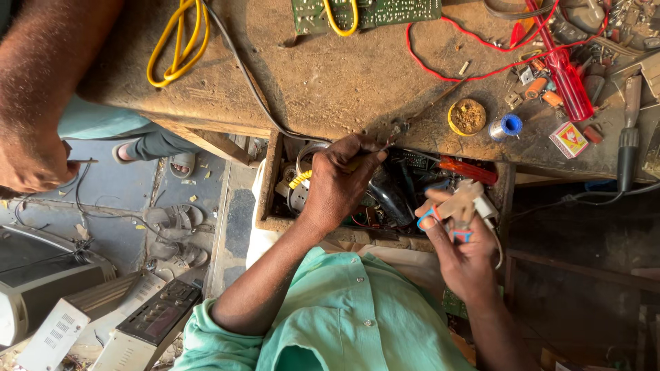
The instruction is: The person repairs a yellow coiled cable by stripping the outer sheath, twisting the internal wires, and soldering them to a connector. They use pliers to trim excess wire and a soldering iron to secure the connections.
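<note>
My left hand (337, 182) reaches over an open wooden drawer (267, 185) under the bench. It grips a thin tool with a yellowish handle (359, 163), and the tool's metal tip (399, 127) lies on the bench edge. My right hand (462, 251) is raised to the right of the drawer. It holds a small tan part (462, 200) with a white plug (485, 206) and blue and red wires (427, 218). The two hands are apart. The drawer is full of dark parts, partly hidden by my left hand.
The worn wooden bench (330, 75) carries a green circuit board (385, 10), a yellow cable (177, 41), red wire (440, 65), a clear red screwdriver (567, 75), a small round tin (467, 117), a blue spool (507, 126) and a matchbox (568, 139). Another person's arm (41, 89) is at upper left. Old devices (103, 323) lie on the floor.
</note>
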